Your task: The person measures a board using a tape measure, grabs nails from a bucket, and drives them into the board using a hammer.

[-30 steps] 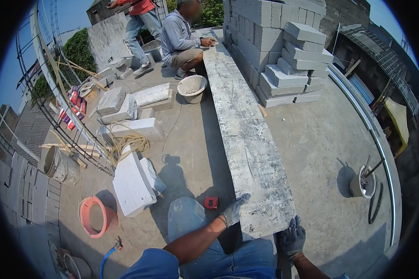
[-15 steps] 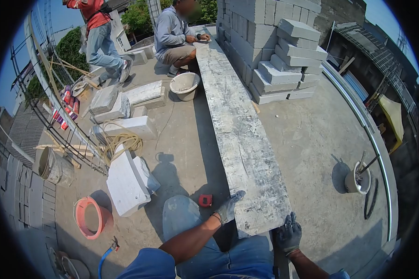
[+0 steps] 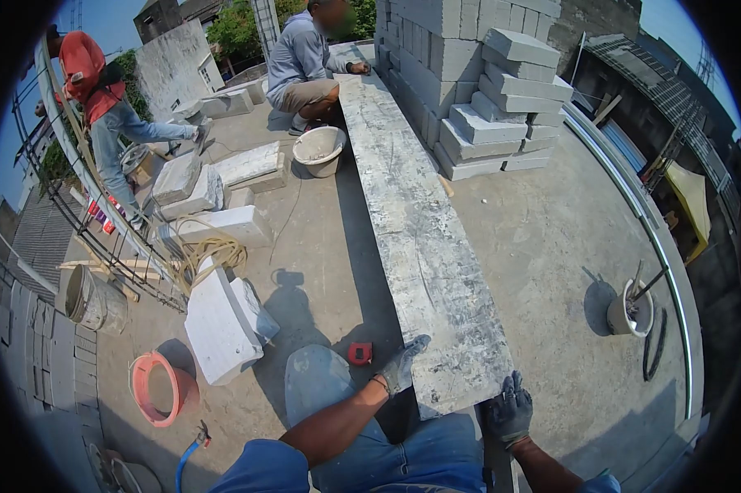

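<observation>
Plank (image 3: 436, 246): runs long and straight down the middle of the view, with the near end between 2 hands and the far end beside a squatting co-worker (image 3: 300, 62); seems raised above the floor (image 3: 543, 271), judging by the dark shadow (image 3: 370, 263) along the left side.
Plank surface: flat and narrow, blotched pale grey and white, with dark scrapes and crusty patches like dried mortar; cannot tell whether timber or some other board underneath.
Left hand (image 3: 398, 369): gloved in grey, set against the left edge close to the near end, with fingertips at the top face; cannot tell how far wrapped below.
Right hand (image 3: 510, 413): gloved in grey, at the near right corner, with fingers straight and slightly spread, not visibly curled around anything.
Handling the near end: best done, as a judgement, with palms level on opposite edges and even pressure, to avoid twisting so long a piece; keep fingertips out from beneath, and match any shift with the co-worker.
Tape measure (image 3: 360, 353): red, compact, rounded at the corners, on the floor just left of the plank.
Tub (image 3: 317, 170): pale, round, wide-mouthed, near the far left edge.
Block stack (image 3: 461, 62): matte grey, crisp-edged, stepped at the near side, right of the far end.
White slab (image 3: 218, 329): chunky, angular, well left of the plank.
Bucket (image 3: 188, 390): salmon-pink, round, smooth-rimmed, farther left.
</observation>
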A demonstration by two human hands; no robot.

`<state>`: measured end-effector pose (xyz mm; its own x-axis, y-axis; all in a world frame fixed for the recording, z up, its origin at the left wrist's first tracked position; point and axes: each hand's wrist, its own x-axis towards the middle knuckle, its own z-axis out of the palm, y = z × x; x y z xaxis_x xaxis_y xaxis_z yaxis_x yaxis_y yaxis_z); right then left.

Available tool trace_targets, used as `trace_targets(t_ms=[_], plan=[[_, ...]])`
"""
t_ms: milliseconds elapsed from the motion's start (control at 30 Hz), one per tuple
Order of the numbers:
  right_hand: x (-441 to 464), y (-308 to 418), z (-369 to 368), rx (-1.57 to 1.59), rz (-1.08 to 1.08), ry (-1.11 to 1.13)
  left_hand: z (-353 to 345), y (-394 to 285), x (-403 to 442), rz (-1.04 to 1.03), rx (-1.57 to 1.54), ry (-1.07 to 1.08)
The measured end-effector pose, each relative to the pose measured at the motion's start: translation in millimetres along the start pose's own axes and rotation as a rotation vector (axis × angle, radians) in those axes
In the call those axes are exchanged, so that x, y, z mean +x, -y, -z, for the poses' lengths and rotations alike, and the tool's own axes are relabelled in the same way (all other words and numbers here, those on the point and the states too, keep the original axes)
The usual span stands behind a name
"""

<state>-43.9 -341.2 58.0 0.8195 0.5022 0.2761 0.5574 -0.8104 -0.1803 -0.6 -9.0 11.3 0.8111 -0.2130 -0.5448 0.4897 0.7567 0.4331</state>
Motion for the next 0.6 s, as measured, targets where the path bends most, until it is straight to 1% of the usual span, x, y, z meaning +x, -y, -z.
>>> trace_targets(t_ms=[67,167,233,300,367,600], plan=[[0.5,0.5,0.8,0.013,-0.001,-0.008,-0.2,0.8,-0.4,-0.037,0.035,-0.015],[1.9,2.7,2.3,0.028,-0.017,-0.024,1.0,0.5,0.5,-0.038,0.048,-0.010],[1.1,1.3,1.0,-0.028,-0.006,0.005,3.2,-0.4,0.7,-0.021,0.048,0.001],[-0.3,0.9,0.3,0.002,-0.021,0.010,9.8,3.1,6.1,-0.004,0.050,0.012],[-0.3,1.0,1.1,0.032,-0.034,0.013,25.8,11.0,19.7,0.039,-0.054,0.095],[4.3,4.3,6.4,0.005,-0.022,-0.009,17.1,6.9,9.3,-0.010,-0.003,0.041]])
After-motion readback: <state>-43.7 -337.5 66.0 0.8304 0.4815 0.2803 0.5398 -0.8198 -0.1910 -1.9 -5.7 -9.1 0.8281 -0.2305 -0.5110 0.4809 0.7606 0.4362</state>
